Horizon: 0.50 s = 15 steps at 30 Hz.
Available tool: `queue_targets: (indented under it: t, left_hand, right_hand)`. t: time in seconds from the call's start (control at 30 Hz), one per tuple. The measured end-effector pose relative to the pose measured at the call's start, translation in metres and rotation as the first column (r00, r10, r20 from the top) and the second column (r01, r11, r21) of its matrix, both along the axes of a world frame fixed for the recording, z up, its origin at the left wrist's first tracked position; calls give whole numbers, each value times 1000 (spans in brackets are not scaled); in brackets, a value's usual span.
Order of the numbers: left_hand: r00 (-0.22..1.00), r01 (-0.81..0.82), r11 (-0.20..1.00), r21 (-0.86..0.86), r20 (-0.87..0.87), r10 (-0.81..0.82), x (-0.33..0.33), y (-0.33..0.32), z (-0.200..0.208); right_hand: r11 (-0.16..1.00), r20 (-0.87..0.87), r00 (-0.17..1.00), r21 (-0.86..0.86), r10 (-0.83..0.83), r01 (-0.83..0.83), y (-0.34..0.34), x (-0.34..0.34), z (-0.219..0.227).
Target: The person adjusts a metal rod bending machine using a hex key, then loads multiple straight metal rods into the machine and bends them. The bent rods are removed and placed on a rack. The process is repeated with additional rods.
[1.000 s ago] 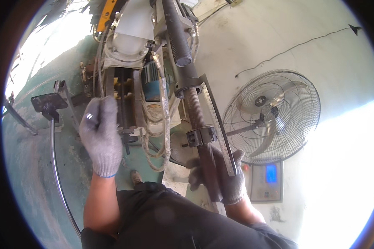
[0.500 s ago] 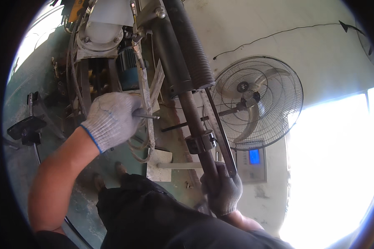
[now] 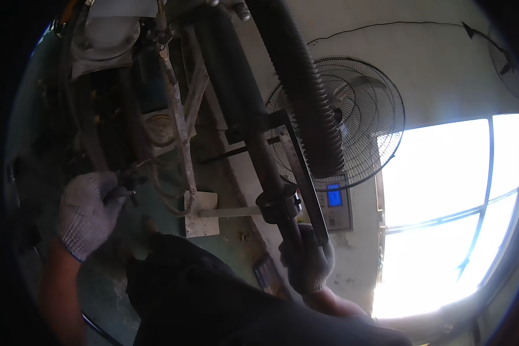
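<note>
My left hand [image 3: 89, 214], in a knitted white glove, is closed around a short metal rod [image 3: 119, 195] at the left, in dim light. My gloved right hand [image 3: 308, 264] grips the lower end of a dark metal bar [image 3: 292, 233]. That bar continues up through a round collar [image 3: 278, 205] to a threaded shaft [image 3: 266, 160] and a thick dark cylinder [image 3: 228, 72]. Beside the shaft runs a flat slotted metal strip [image 3: 301, 179], its lower end at my right hand. A black ribbed bellows tube [image 3: 300, 86] hangs alongside, in front of the fan.
A large caged fan [image 3: 380, 104] stands behind the shaft by the wall. Below it is a panel with a blue display [image 3: 334, 196]. A bright window [image 3: 432, 173] fills the right. White-wrapped pipes and a cable loop [image 3: 176, 210] hang near a pale plate [image 3: 202, 222].
My left hand has moved left and down, away from the shaft, still holding the rod. My right hand keeps its grip. The bellows tube now hangs lower and farther right; the view has shifted.
</note>
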<state>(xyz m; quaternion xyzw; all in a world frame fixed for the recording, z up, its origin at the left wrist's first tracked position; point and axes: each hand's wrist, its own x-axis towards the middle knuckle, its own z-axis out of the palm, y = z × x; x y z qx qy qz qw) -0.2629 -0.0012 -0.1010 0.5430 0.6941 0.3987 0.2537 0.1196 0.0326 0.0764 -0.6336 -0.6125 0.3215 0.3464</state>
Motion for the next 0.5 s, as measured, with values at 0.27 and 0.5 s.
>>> queue_targets:
  t: [0.27,0.5]
  left_hand:
    - [974,20,999,-35,-224,-27,-15,14,-25]
    - [943,9,976,-217,-322,-81,-18,21,-32]
  right_hand:
    - [1000,-46,999,16,-23,24,-1,1,-4]
    - [964,-194,949,146,248,-222,6,31,-25]
